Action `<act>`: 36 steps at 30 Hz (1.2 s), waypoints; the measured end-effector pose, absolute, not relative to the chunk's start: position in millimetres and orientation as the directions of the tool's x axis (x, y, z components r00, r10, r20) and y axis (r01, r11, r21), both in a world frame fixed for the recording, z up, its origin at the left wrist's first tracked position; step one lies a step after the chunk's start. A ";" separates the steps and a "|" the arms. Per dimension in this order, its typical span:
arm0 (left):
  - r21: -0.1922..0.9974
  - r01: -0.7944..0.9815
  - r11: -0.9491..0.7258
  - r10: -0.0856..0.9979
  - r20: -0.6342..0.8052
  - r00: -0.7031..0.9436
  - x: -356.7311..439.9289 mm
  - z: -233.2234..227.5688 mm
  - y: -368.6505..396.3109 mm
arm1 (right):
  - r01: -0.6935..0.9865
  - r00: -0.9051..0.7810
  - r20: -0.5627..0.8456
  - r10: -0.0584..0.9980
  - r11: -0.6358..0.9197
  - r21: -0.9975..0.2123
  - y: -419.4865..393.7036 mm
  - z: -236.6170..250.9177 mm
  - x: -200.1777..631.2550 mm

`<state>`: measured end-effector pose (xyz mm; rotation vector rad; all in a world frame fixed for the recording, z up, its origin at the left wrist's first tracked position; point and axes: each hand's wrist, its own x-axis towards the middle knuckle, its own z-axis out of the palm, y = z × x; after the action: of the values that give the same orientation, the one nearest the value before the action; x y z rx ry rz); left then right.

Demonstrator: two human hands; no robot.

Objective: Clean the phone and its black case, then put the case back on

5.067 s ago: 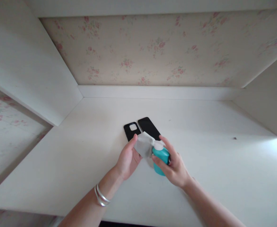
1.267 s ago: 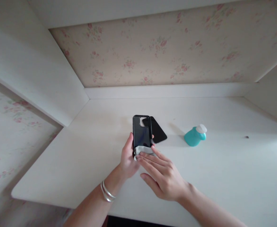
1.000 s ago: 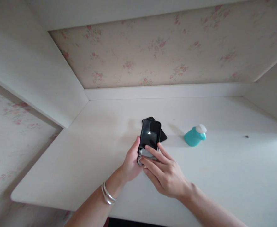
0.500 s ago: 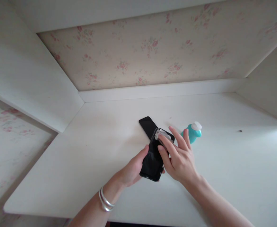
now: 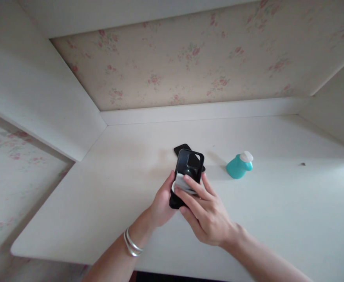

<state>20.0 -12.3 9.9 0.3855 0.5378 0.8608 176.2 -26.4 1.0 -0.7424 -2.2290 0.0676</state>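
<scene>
Black and rectangular, one phone case (image 5: 183, 159) sits pinched in the left hand (image 5: 162, 204); one grey cloth (image 5: 181, 181) lies under the spread right hand (image 5: 210, 214), one teal white-topped bottle (image 5: 237, 167) beyond.

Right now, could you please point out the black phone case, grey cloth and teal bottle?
Black phone case (image 5: 183, 164): head view, upper back panel.
Grey cloth (image 5: 180, 182): head view, uncovered upper part.
Teal bottle (image 5: 236, 167): head view, middle of its body.

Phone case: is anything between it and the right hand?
Yes: a pale cloth lies under the right hand, between some of its fingers and the phone case. The left hand holds the case directly.
</scene>
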 end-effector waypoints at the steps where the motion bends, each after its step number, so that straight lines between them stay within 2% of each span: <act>1: 0.502 -0.614 0.609 0.789 -0.296 0.539 17.3 11.1 -11.9 | 0.445 -0.560 0.659 0.501 0.854 -0.271 -27.9 1.9 174.1; 4: 0.472 -0.630 0.617 0.785 -0.306 0.539 11.8 11.3 -12.3 | 0.352 -0.596 0.676 0.433 0.898 -0.264 -29.9 4.6 170.8; 6: 0.467 -0.629 0.622 0.781 -0.313 0.540 11.7 9.6 -12.6 | 0.336 -0.571 0.699 0.430 0.900 -0.279 -30.0 5.8 170.5; 9: 0.485 -0.639 0.597 0.800 -0.304 0.517 14.1 7.3 -11.6 | 0.362 -0.499 0.732 0.463 0.879 -0.309 -29.5 6.3 171.2; 13: 0.542 -0.680 0.494 0.869 -0.287 0.402 14.2 7.8 -8.8 | 0.451 -0.419 0.731 0.538 0.822 -0.346 -27.2 5.5 173.9; 19: 0.572 -0.695 0.436 0.899 -0.245 0.363 14.6 12.7 -9.0 | 0.561 -0.364 0.724 0.586 0.758 -0.331 -23.9 5.0 176.2; 25: 0.578 -0.662 0.478 0.878 -0.299 0.373 17.9 11.1 -11.3 | 0.457 -0.438 0.642 0.629 0.771 -0.443 -24.7 1.5 174.8; 29: 0.517 -0.707 0.482 0.875 -0.319 0.364 19.3 8.8 -9.9 | 0.352 -0.503 0.612 0.610 0.791 -0.500 -28.0 0.5 173.6; 33: 0.406 -0.704 0.583 0.801 -0.429 0.416 20.8 11.6 -10.3 | 0.287 -0.556 0.597 0.579 0.807 -0.516 -32.6 2.8 169.5; 36: 0.405 -0.703 0.584 0.800 -0.434 0.415 21.6 12.5 -11.4 | 0.298 -0.553 0.612 0.565 0.821 -0.488 -33.4 2.9 168.1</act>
<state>21.6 -11.4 12.5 0.1687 0.6393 0.9497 168.1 -33.4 2.9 -0.6304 -2.1883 0.4197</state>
